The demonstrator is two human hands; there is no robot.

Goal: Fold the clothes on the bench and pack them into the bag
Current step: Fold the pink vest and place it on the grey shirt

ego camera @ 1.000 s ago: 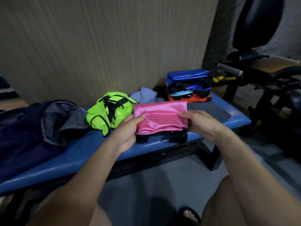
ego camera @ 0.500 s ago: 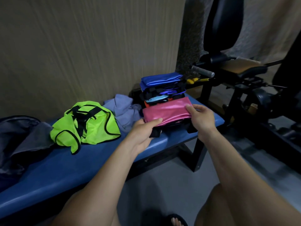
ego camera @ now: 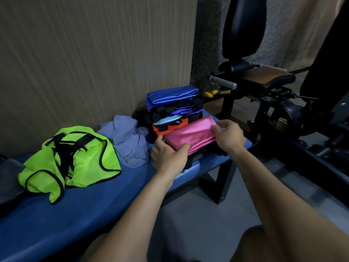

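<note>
Bench (ego camera: 47, 220), blue padded, runs along wall. Neon green garment (ego camera: 71, 159) crumpled at middle, lavender garment (ego camera: 128, 142) heaped beside it. Folded stack (ego camera: 173, 108) at right end, blue piece on top. Pink folded garment (ego camera: 190, 137) lies against stack front. Left hand (ego camera: 168, 156) grips its near-left corner, right hand (ego camera: 229, 135) pinches right edge. Hands apart.
</note>
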